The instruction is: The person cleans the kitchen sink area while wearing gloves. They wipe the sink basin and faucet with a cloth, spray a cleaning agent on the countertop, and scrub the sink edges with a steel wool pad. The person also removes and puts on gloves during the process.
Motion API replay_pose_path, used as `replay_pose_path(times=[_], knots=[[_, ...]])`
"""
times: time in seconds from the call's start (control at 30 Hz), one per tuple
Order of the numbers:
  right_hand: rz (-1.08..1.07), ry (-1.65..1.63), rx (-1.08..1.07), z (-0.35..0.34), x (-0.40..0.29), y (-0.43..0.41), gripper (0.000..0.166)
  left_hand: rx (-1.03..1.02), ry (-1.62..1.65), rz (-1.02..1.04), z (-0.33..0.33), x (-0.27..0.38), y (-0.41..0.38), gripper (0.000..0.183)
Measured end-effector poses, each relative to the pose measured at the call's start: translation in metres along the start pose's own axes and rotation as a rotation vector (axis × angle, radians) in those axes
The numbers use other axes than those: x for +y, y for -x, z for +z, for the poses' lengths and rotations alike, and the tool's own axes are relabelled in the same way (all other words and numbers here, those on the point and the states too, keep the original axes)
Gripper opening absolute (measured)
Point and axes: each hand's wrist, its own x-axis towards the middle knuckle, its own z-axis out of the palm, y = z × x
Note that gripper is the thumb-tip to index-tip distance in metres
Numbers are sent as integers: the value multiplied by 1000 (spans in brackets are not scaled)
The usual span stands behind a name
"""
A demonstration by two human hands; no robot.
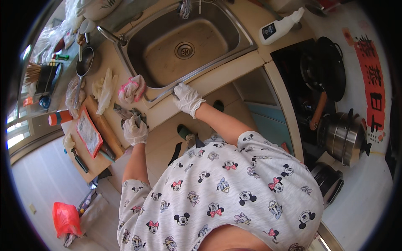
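Observation:
A thin white glove covers my left hand (135,130), which is closed on a crumpled grey cloth (128,113) at the counter's front edge. My right hand (187,98), gloved the same way, rests at the front rim of the stainless steel sink (201,74). Under its fingertips shows a bit of a dark grey pad; the rest is hidden by the fingers. Between the hands, at the sink's near left corner, lies a bunched white cloth with pink edging (132,89). Inside the sink, the basin is wet around the drain strainer (184,50).
Left of the sink lie spare gloves (105,89), a saucepan (84,61) and a cutting board (117,142) with a knife. A faucet (110,35) rises at the sink's left. On the right are a white spray bottle (281,28), a wok (326,69) and a steel pot (342,138).

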Motion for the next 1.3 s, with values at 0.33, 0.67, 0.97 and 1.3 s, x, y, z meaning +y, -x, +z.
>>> replay_pose_path(times=[0.33,0.67,0.97,1.3], knots=[[380,18,938,-211,109,4,65,3,14,-13,-3,-4,4,18],[195,-349,1007,-339,234,-64,76,-4,12,-17,-6,-1,-1,16],[69,-719,958,-324,73,50,61,-19,29,-19,-11,-2,3,9],[597,-830,561,-196,148,82,56,371,811,-261,-55,-2,28,20]])
